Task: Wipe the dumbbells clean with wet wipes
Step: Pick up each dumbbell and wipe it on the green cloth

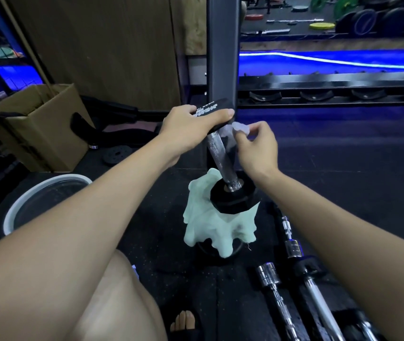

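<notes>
Two bare hands at work on one dumbbell [217, 153], tilted on end, lower black head resting on a pale green cloth [210, 225] draped over something dark and round on the black floor mat [343, 168]. Left hand [191, 129] clamped over the upper black head, fingers curled across its top and thumb along the near edge, white lettering showing between them. Right hand [255, 146] pinching a crumpled wet wipe [239, 127] between thumb and fingertips, pressed against the top of the knurled chrome handle just below the upper head. Left of the arms, a white-rimmed round basin [19, 205] on the floor, inside dark and glossy, contents impossible to make out. Farther left, an open brown cardboard box [46, 134] with a thin rod or stick leaning out of it, anything else inside hidden by the flaps. Near the box, a small black weight plate [116, 155] flat on the mat. Lower right, several chrome bars [294, 279] with threaded ends and collars lying side by side. Behind the dumbbell, a dark steel upright [223, 50] of a rack [331, 92] with curved black cradles along its rail. Bottom edge, a bare knee and toes in a dark sandal.
</notes>
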